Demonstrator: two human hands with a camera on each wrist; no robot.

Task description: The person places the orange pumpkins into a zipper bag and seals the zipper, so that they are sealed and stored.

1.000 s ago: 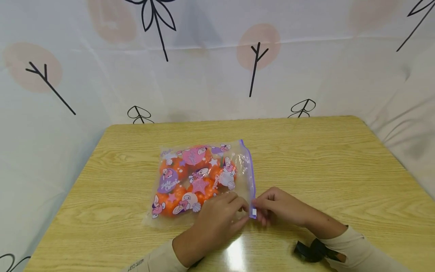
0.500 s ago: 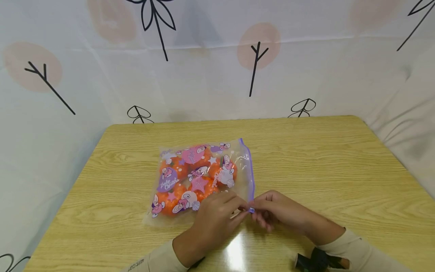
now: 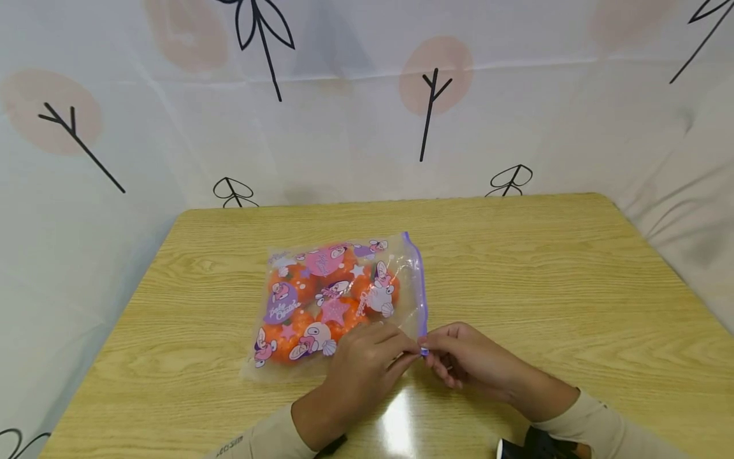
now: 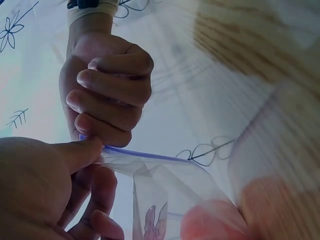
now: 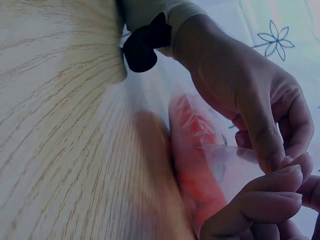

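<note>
A clear zip bag [image 3: 408, 299] with pink and purple cartoon prints lies on the table, left of centre in the head view. Round orange fruits [image 3: 296, 341] fill it, and a purple zip strip [image 3: 421, 280] runs down its right edge. My left hand [image 3: 367, 360] pinches the bag's near right corner between thumb and finger. Facing it, my right hand [image 3: 473, 357] pinches the end of the zip, where a small white slider [image 3: 424, 350] shows. In the left wrist view the purple strip [image 4: 150, 155] stretches away from the meeting fingertips, and the bag's corner is raised.
The wood-grain table [image 3: 545, 274] reaches back to a white cloth [image 3: 344, 140] printed with black plants and pale pink spots. A black wrist mount [image 3: 533, 446] hangs under the right sleeve. Light glares off the tabletop [image 3: 397, 421] by the left forearm.
The bag's near corner has risen slightly and shifted left. The left thumb and finger have come together on it, and the right hand has moved a little left with the zip end.
</note>
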